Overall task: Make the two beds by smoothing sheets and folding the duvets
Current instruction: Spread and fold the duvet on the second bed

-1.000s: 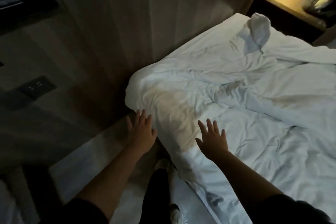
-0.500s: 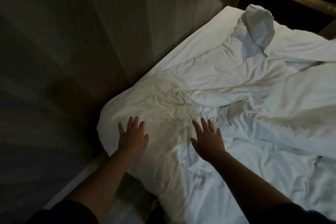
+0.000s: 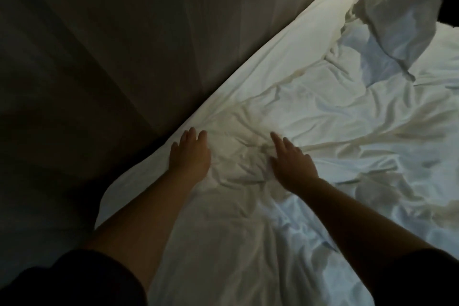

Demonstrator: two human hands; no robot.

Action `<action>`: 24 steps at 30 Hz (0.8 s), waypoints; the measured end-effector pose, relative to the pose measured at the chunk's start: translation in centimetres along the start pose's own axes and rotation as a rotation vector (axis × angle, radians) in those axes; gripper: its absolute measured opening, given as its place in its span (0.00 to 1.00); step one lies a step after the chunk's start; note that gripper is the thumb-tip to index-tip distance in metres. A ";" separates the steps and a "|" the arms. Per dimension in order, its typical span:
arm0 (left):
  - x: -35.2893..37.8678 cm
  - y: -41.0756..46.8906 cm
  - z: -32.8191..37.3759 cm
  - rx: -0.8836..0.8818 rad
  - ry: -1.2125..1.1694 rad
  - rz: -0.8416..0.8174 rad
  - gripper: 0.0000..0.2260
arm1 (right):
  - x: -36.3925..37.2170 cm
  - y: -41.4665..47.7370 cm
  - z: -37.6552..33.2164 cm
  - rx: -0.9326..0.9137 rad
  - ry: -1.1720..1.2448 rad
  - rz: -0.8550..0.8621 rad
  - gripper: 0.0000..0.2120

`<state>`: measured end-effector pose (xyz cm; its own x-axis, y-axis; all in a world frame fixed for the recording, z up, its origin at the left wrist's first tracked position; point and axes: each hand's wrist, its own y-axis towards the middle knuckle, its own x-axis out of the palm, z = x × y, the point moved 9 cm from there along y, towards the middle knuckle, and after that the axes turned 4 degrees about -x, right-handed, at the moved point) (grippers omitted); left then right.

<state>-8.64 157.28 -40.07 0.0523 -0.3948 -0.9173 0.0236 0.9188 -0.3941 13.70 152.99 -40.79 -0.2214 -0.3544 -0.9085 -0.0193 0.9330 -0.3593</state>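
The bed (image 3: 285,42) lies with its long axis on a diagonal, from the lower left of the view to the upper right. Its left edge runs just beside a dark panelled wall (image 3: 111,45).

The white duvet (image 3: 335,136) covers most of the bed and follows the same diagonal. It is heavily creased. At the far end, one corner of the duvet (image 3: 407,25) stands up in a tall, crumpled peak. A smooth strip of white sheet (image 3: 250,74) shows along the left edge of the bed.

The left hand (image 3: 190,156) rests palm down on the duvet, near the left edge of the bed. Its fingers are straight and held close together, and point toward the far end.

The right hand (image 3: 291,165) rests palm down on the duvet to the right of it. Its fingers are straight and slightly spread. A bunch of creases lies between the two hands. Neither hand pinches the fabric.

Dark short sleeves (image 3: 74,281) show at the bottom edge.
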 end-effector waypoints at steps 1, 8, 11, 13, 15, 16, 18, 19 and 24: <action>0.2 1.3 -0.3 -0.005 -0.014 -0.013 0.21 | 0.1 1.7 0.0 0.032 0.023 0.007 0.32; 2.1 5.2 -1.6 0.059 0.097 -0.020 0.21 | 1.3 9.8 1.6 0.142 0.097 -0.059 0.34; 0.7 5.1 -1.4 0.125 0.096 0.059 0.19 | -0.5 10.6 2.0 0.125 0.064 0.024 0.16; -1.7 5.1 -2.0 0.130 0.122 0.151 0.14 | -2.5 10.7 1.0 0.086 0.043 0.126 0.12; -4.6 5.3 -3.3 0.103 0.151 0.247 0.12 | -5.2 11.5 -1.2 0.040 0.109 0.255 0.09; -5.8 5.3 -4.1 0.090 0.160 0.292 0.11 | -6.6 12.3 -2.6 0.010 0.152 0.309 0.07; -7.4 5.4 -5.9 0.054 0.134 0.371 0.12 | -9.3 14.3 -5.7 -0.057 0.223 0.386 0.03; -7.9 5.4 -6.8 0.037 0.118 0.414 0.13 | -10.2 15.2 -7.3 -0.093 0.254 0.400 0.04; -1.4 3.8 -6.2 0.372 0.209 0.413 0.26 | 0.0 15.9 -11.3 -0.099 0.072 -0.144 0.35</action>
<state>-14.83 161.34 -40.64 -0.0653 0.0384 -0.9971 0.3938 0.9191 0.0096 2.43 168.57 -44.08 -0.2789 -0.4831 -0.8300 -0.1512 0.8756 -0.4588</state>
